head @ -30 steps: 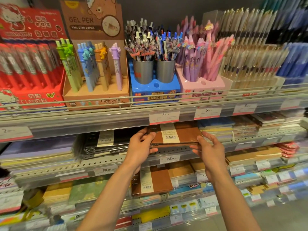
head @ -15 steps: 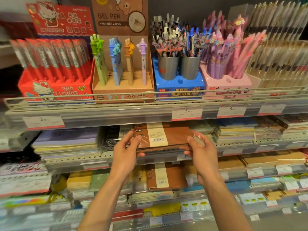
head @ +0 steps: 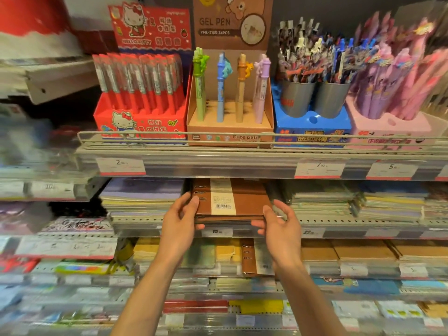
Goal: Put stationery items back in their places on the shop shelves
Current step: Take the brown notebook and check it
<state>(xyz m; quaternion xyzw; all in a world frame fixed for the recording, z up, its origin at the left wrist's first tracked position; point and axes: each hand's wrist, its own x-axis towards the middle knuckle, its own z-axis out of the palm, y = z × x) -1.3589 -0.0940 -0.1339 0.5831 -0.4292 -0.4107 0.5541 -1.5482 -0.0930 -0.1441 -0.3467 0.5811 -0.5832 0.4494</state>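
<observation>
A brown ring-bound notebook [head: 246, 202] with a white barcode band lies flat on a stack on the second shelf, half under the upper shelf's price rail. My left hand [head: 180, 221] grips its ringed left edge, thumb on the cover and fingers beneath. At the notebook's front right corner is my right hand [head: 281, 226], fingers loosely spread and thumb close to the corner. A second brown ring notebook [head: 249, 258] sits on the shelf below.
The top shelf holds a red pen box [head: 139, 117], a tan gel pen display [head: 230, 124], a blue box with two metal cups [head: 312, 127] and a pink pen box [head: 388, 127]. Notebook stacks [head: 143, 200] flank both sides. A wire rail [head: 242, 135] fronts the top shelf.
The notebook has slid further in under the upper shelf. My right hand has loosened from gripping its right edge to spread fingers. The view has swung left.
</observation>
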